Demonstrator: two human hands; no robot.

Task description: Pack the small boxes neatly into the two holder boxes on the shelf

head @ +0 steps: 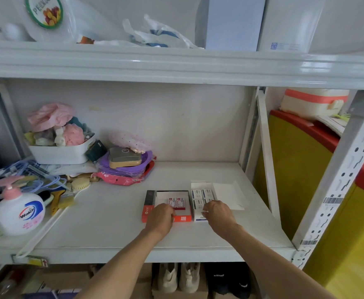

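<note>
Two holder boxes lie side by side on the white shelf (pixel 112 216). The red holder box (pixel 184 218) on the left has a white inside and two small red-and-white boxes (pixel 176 202) in it. The white holder box (pixel 198 217) on the right has its lid (pixel 227 196) open to the right and holds several small white-and-blue boxes (pixel 201 194). My left hand (pixel 160 220) rests over the red holder's front left part, fingers curled down into it. My right hand (pixel 219 214) covers the white holder's front part, its fingertips pinching something small and white there.
Clutter fills the shelf's left side: a Walch soap bottle (pixel 19 211), brushes, hangers, a white basket (pixel 60 153) of soft items, a purple dish with a soap bar (pixel 125 160). A shelf upright (pixel 265 156) stands right of the boxes. Shoes (pixel 178 277) sit below.
</note>
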